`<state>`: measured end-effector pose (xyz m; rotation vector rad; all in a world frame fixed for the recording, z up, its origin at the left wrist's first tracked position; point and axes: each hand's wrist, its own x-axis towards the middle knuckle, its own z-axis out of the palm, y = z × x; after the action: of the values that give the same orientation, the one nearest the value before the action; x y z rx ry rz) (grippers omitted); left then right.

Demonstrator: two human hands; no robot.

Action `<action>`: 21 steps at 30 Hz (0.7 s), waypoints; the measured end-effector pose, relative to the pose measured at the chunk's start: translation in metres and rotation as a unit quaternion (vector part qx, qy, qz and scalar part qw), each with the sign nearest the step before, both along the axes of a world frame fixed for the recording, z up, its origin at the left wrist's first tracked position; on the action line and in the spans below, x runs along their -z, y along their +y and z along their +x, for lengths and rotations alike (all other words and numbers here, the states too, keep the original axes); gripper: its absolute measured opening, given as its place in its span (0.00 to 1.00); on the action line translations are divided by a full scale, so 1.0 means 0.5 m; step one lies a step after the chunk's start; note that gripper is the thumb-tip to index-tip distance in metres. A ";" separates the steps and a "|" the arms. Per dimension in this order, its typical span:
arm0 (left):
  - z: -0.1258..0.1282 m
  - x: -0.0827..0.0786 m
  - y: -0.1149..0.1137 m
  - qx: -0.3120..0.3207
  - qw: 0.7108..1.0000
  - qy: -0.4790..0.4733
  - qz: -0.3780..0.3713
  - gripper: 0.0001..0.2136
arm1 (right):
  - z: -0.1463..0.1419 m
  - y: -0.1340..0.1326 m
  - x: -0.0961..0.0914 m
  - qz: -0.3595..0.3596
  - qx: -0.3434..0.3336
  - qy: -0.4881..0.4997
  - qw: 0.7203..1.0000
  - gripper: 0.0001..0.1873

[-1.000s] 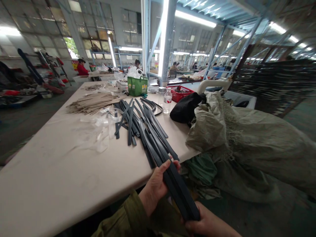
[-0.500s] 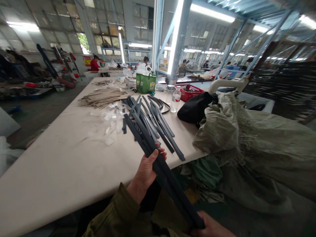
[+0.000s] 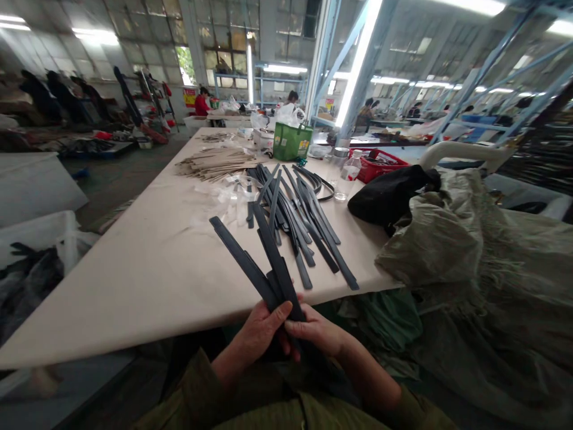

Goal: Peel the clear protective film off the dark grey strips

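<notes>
Several long flat black strips [image 3: 278, 263] are gripped in both hands, their far ends fanned apart over the table's front edge. My left hand [image 3: 259, 331] is closed round them from the left, its thumb lying on top. From the right, my right hand [image 3: 316, 330] closes on the same strips, close beside the left. The strips' lower ends run down toward my body and are partly hidden by the right hand. Beyond them on the table lies a loose pile of similar dark strips [image 3: 290, 209].
On the pale table [image 3: 156, 275] lie tan strips [image 3: 215, 164] and clear plastic scraps [image 3: 224, 197]. Behind are a green bag [image 3: 290, 142], a bottle [image 3: 348, 176] and a red basket [image 3: 380, 164]. A black bag [image 3: 389, 197] and large woven sacks [image 3: 439, 239] crowd the right.
My right hand has moved up along the strips to beside my left hand. The strips' far ends have spread apart. The view has swung to the left.
</notes>
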<state>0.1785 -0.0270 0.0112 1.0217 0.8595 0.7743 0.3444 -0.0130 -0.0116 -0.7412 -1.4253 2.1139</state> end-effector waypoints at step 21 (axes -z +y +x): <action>-0.135 -0.001 -0.015 -0.200 0.979 -0.025 -0.002 0.20 | -0.069 -0.036 0.026 0.013 -0.119 -0.075 0.990 0.32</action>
<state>0.1109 -0.0342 0.0120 0.8298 1.0382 1.1321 0.3099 -0.0310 -0.0247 -0.7671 -1.6915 2.2526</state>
